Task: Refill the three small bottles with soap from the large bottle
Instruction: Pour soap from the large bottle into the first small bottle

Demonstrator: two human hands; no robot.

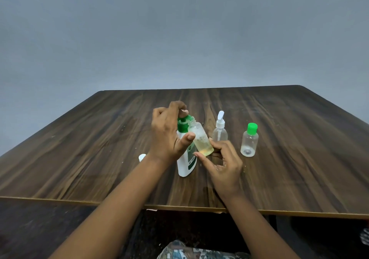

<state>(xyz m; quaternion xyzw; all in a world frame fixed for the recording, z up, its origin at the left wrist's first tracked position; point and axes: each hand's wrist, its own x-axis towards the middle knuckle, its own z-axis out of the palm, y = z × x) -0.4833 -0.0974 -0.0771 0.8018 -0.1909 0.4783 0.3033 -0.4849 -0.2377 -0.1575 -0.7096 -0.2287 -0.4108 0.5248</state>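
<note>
Large white plastic bottle (186, 164), smooth and opaque, with a green-and-white label, stands upright near the middle of the dark wood-grain table (299, 138). It carries a green pump head (182, 124) of glossy plastic.

Your left hand (165, 136) sits over the top of it, with the fingers curled down onto the pump head and the thumb sticking out to the right, its tip touching the small bottle. Your left palm covers the large bottle's upper left side.

Your right hand (223, 162) pinches a small clear round-shouldered plastic bottle (199, 138) by its base, between thumb and fingers. You hold it tilted, with its uncapped threaded neck leaning left against the pump head. Pale yellow liquid pools in its lower part and bubbles cling to the wall above it. This small bottle is just right of the large bottle, touching it, between your two hands.

Further right, apart from your hands:
- a small clear bottle with a white pump top (219, 132), upright, just beyond your right thumb;
- a small clear bottle with a green flip cap (249, 140), upright, looks empty.

A small white cap (142, 157) lies on the table at the left, partly hidden by your left wrist.

A plain grey wall (179, 38) rises behind the table.
</note>
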